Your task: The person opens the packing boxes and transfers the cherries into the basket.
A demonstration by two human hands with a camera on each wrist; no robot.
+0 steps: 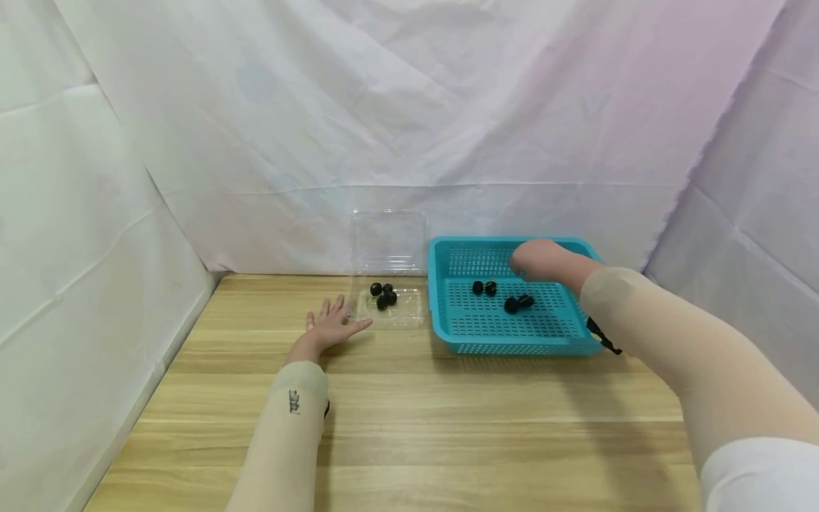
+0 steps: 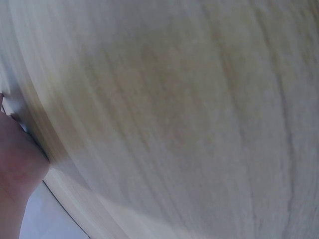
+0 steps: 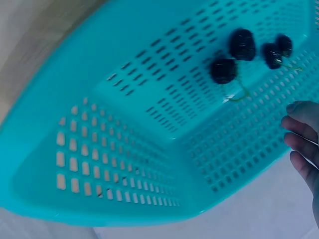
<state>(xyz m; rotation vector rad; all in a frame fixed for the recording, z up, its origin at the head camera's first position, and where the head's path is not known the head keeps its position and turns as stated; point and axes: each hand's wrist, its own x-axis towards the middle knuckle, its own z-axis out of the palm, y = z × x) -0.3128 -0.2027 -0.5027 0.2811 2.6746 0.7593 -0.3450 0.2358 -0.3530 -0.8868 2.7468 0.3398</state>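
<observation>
My left hand (image 1: 329, 328) lies on the table with its fingers spread, at the left edge of a clear plastic clamshell box (image 1: 412, 309). The box's lid stands raised at the back, and several dark cherries (image 1: 382, 297) lie inside. Over the back right of a turquoise basket (image 1: 441, 327), my right hand (image 1: 540, 262) hangs with loosely bent fingers and nothing between them. Below it in the basket are two pairs of dark cherries: one pair (image 1: 484, 288) at the back left, another (image 1: 512, 305) nearer the front. Green stems show in the right wrist view.
A wooden table (image 1: 448, 441) runs under everything. White cloth (image 1: 384, 107) hangs close behind the box and basket, and more cloth closes off both sides. The basket's raised walls surround its cherries. In the left wrist view, mostly bare tabletop (image 2: 174, 119) shows.
</observation>
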